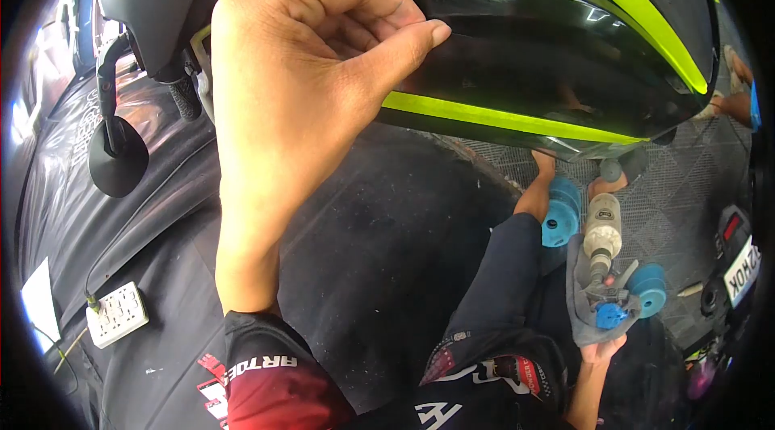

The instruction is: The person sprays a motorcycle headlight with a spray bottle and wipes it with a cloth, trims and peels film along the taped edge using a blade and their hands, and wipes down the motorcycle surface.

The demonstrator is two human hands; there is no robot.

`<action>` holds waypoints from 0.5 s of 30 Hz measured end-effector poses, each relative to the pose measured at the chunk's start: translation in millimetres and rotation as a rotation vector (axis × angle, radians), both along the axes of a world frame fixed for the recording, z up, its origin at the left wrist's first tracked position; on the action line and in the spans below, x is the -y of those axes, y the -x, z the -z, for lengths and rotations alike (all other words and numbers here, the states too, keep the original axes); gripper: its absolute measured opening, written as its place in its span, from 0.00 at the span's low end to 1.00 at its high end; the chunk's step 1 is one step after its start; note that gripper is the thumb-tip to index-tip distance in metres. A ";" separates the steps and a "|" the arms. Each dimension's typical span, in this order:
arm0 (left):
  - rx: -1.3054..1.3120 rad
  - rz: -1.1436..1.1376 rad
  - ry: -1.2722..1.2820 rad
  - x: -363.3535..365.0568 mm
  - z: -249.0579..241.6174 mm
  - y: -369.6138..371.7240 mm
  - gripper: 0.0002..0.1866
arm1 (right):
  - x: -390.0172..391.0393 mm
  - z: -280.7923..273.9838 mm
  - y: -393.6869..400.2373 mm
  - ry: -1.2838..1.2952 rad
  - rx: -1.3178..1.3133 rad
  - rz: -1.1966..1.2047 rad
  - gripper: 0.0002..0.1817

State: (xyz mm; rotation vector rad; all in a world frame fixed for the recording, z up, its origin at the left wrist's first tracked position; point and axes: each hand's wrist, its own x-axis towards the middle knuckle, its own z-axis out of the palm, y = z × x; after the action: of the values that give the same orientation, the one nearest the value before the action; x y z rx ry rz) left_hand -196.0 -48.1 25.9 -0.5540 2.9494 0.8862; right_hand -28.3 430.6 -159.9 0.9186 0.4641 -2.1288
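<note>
- Left hand (pixel 299 83): raised, fingers curled over, thumb pressed flat on the glossy black panel; it grips the panel's near edge.
- Body panel (pixel 549 50): curved, hard, highly polished shell, black with neon yellow-green stripes; it runs from under the left hand's thumb out to that hand's right.
- Right hand (pixel 601 313): low, well to the right of the left hand, closed round a grey cloth and a power tool.
- Power tool (pixel 601 240): cylindrical, cream-coloured body with a metal neck, upright in the right hand, blue part at its lower end.
- Grey cloth (pixel 581 301): soft, crumpled, wrapped about the tool's grip.
- Blue discs (pixel 561 212): round and matte, one beside the tool, another just right of the right hand.
- Round mirror (pixel 119 163): dark disc on a thin stalk, left of the left hand.
- Socket strip (pixel 118 314): white, rectangular, cabled, below-left of the left forearm, lying on black cloth.
- Floor (pixel 686 180): grey textured tiling, beyond the right hand.
</note>
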 end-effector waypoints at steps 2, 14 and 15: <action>0.004 0.004 0.033 -2.1 0.3 0.5 0.04 | 2.7 -3.2 4.0 0.025 -0.009 0.002 0.36; 0.010 0.026 0.218 -19.0 0.6 2.5 0.03 | -5.5 3.0 -1.5 0.018 -0.009 0.016 0.37; 0.003 0.031 0.231 -19.6 0.9 2.4 0.03 | -4.8 2.3 -0.7 0.008 0.006 0.017 0.38</action>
State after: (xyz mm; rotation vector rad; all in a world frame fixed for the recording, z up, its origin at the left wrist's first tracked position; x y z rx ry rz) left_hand -198.4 -28.5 25.0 -0.5128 3.0682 0.5444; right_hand -27.6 435.4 -162.2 0.9279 0.4460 -2.1409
